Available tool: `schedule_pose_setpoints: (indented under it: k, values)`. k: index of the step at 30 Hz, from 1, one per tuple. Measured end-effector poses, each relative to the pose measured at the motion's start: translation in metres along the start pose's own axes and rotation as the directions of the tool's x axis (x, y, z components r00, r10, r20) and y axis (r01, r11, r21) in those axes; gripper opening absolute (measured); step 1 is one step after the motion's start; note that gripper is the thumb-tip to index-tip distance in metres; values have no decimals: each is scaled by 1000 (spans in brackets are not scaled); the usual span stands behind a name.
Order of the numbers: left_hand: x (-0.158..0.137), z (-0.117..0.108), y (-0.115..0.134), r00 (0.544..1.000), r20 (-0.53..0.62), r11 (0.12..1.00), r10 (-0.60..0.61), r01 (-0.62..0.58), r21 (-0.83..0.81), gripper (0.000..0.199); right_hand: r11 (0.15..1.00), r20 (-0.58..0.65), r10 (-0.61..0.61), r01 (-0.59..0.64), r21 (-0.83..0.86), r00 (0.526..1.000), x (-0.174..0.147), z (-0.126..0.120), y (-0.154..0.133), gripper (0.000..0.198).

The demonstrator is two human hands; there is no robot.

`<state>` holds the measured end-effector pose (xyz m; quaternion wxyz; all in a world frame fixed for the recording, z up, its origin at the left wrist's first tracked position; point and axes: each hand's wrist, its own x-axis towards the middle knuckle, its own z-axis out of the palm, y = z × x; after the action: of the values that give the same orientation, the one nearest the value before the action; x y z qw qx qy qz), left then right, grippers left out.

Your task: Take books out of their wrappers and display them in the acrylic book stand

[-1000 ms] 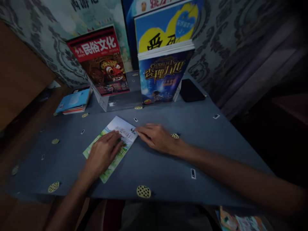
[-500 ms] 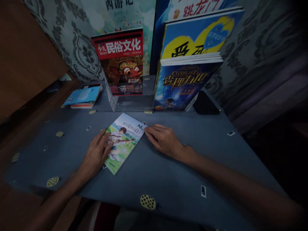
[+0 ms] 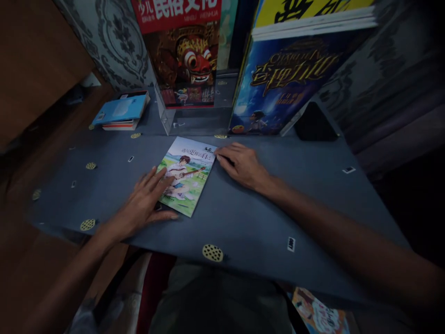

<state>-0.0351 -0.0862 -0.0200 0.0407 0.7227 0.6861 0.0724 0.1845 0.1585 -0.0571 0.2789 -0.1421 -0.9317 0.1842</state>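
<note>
A thin paperback book lies closed on the table, its cover showing a figure with a guitar on grass. My left hand rests over its lower left edge, fingers spread, the thumb stretched out just below the bottom edge. At the upper right corner of the book, my right hand has its fingers curled and pinched together at the cover's corner. How much of the corner sits between the fingertips is hard to make out.
Behind the book, a clear stand holds a red folk-culture book and a blue book. A small stack of books lies back left, a black flat object back right. Another book shows below the table's front edge.
The view has tilted down. The book has turned to lie straighter. My left hand's thumb has spread away from the other fingers; my right hand stays at the top right corner.
</note>
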Motion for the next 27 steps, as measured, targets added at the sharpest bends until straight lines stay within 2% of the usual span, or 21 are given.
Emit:
schedule_pose_setpoints:
  k: [2, 4, 8, 11, 15, 20, 23, 27]
  values:
    - [2, -1, 4, 997, 22, 998, 67, -67, 7, 81, 1000, 2, -1, 1, 1, 1000, 0, 0, 0, 30]
    - [8, -2, 9, 988, 28, 988, 152, -152, -13, 71, 1000, -1, -5, 5, -1, 1000, 0, 1, 0, 30]
    - [19, -1, 15, 953, -54, 955, 297, -298, -12, 56, 999, -25, -37, 37, 1, 999, -4, 1, -8, 28]
    - [20, 0, 16, 934, -85, 938, 348, -346, 31, 51, 993, -10, -81, 81, 86, 997, -10, 0, -25, 29]
    - [15, 3, 16, 932, -117, 939, 344, -340, 59, 42, 961, 69, -114, 93, 260, 991, -24, -3, -60, 31]
    - [12, 8, 17, 948, -146, 959, 283, -283, 23, 41, 885, 144, -91, 14, 466, 985, -41, -7, -96, 32]
    - [12, 10, 19, 959, -125, 967, 255, -256, 8, 42, 833, 161, -50, -48, 551, 986, -47, -7, -104, 33]
    - [11, 11, 19, 967, -104, 972, 233, -232, 28, 41, 783, 148, -29, -69, 618, 989, -48, -6, -105, 32]
